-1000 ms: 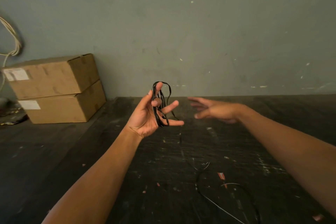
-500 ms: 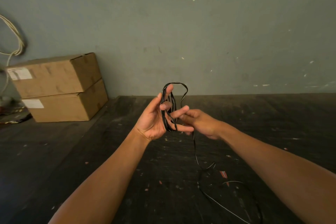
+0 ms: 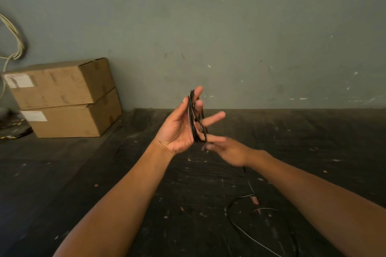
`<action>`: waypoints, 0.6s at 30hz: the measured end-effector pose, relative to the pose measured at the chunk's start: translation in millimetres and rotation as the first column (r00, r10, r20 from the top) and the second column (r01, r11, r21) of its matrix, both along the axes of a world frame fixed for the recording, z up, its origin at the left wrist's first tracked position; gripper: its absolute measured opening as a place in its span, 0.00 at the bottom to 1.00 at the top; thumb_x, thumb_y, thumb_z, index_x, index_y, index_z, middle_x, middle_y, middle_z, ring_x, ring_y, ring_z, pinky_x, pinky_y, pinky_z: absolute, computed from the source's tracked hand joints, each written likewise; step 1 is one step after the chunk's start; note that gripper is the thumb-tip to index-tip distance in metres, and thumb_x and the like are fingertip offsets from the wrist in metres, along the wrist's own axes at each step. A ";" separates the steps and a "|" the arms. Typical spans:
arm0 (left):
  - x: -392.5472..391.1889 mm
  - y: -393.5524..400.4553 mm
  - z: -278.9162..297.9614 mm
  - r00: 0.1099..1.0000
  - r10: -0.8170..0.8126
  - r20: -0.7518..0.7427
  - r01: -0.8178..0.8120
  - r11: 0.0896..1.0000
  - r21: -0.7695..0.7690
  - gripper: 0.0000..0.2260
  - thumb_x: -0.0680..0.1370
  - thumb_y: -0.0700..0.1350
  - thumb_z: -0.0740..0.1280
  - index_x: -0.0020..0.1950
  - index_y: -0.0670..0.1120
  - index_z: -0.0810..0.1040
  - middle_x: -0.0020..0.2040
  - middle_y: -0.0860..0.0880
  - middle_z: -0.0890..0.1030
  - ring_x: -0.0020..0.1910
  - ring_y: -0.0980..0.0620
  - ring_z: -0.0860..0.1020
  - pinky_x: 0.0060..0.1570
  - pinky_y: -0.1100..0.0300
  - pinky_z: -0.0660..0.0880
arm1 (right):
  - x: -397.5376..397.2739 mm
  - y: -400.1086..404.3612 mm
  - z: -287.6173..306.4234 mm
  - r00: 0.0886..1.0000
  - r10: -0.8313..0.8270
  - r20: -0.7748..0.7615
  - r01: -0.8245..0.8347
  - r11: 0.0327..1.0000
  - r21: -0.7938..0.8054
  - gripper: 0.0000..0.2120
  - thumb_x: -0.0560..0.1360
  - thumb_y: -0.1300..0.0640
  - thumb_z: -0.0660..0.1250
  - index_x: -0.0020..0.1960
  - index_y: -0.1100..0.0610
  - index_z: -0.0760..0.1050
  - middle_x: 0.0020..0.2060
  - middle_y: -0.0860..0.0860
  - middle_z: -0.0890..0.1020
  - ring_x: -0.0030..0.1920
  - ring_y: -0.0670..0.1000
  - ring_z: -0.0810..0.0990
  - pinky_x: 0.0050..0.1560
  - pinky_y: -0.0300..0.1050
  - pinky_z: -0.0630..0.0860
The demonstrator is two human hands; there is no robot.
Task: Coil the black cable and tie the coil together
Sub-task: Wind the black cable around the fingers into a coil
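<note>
Black cable (image 3: 193, 119) | looped over left hand (image 3: 179, 131) | right hand (image 3: 229, 151) grip blurred, unclear | box labels (image 3: 19, 80) unreadable

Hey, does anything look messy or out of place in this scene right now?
Mostly the cable: only part is looped around the left hand, while a loose tail sprawls untidily on the dark table. The right hand is blurred just below the coil. The boxes look neatly stacked.

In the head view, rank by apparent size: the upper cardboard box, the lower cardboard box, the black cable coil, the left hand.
1-2. Upper brown cardboard box and lower brown cardboard box: alike, unranked.
3. Left hand, nearer the camera, so unsure.
4. Black cable coil.
</note>
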State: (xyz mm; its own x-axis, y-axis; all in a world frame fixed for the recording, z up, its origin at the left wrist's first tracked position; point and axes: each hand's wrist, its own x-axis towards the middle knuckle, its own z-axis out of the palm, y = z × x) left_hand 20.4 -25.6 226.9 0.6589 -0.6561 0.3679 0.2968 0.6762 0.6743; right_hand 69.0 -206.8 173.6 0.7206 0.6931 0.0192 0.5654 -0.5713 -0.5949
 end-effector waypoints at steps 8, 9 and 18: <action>18.9 22.5 -11.7 0.894 0.447 -0.037 -0.418 0.860 0.292 0.18 0.82 0.55 0.56 0.72 0.57 0.70 0.72 0.52 0.74 0.67 0.33 0.74 0.56 0.20 0.64 | -56.2 27.5 1.7 0.978 0.182 0.101 -0.165 0.973 -0.160 0.16 0.82 0.45 0.53 0.56 0.51 0.76 0.47 0.46 0.81 0.51 0.46 0.79 0.54 0.49 0.74; 18.8 25.8 -16.6 0.890 0.453 -0.047 -0.418 0.853 0.312 0.18 0.81 0.55 0.57 0.71 0.58 0.71 0.72 0.52 0.73 0.66 0.33 0.74 0.57 0.20 0.63 | -58.0 26.8 9.0 0.970 0.191 0.153 -0.164 0.971 -0.173 0.16 0.82 0.45 0.52 0.53 0.51 0.77 0.42 0.42 0.79 0.47 0.45 0.78 0.51 0.48 0.74; 8.8 33.5 -51.0 0.925 0.380 -0.004 -0.305 0.749 0.588 0.21 0.80 0.55 0.61 0.73 0.55 0.71 0.73 0.48 0.73 0.65 0.35 0.76 0.59 0.22 0.63 | -33.5 8.1 92.8 0.900 0.150 0.409 -0.085 0.981 -0.174 0.08 0.79 0.48 0.63 0.46 0.50 0.78 0.33 0.44 0.79 0.31 0.42 0.75 0.35 0.44 0.73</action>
